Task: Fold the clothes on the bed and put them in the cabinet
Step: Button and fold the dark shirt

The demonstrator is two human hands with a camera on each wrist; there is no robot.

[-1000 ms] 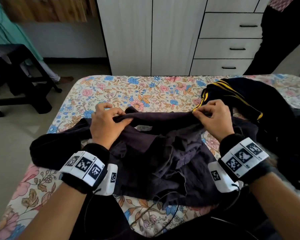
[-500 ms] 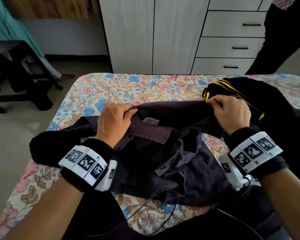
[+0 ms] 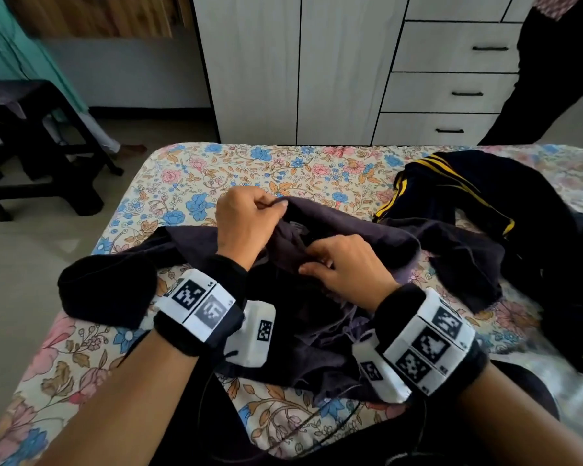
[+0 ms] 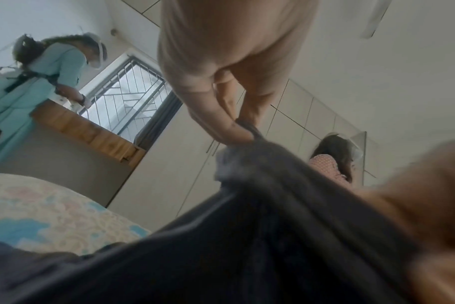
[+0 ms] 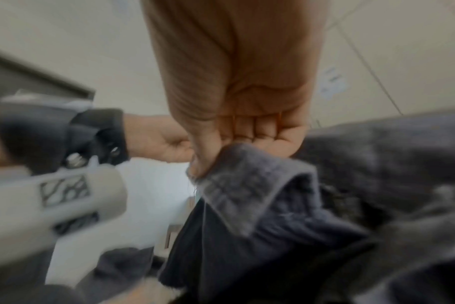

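Early stage: nothing folded or stowed yet. Dark shirt [image 3: 334,314] lies crumpled on bed [image 3: 189,183], its collar edge pinched by left hand [image 3: 244,223]; a fold is gripped by right hand [image 3: 345,267], fingers curled. Second garment, yellow-striped [image 3: 451,193], untouched beside it. Two garments counted; cabinet [image 3: 300,68] doors closed.

Left hand [image 3: 241,223] and right hand [image 3: 345,267] close together, fingers [image 3: 312,270] curled, pinching.

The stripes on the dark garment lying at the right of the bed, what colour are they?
Yellow stripes on a black or very dark garment; the head view shows them best.
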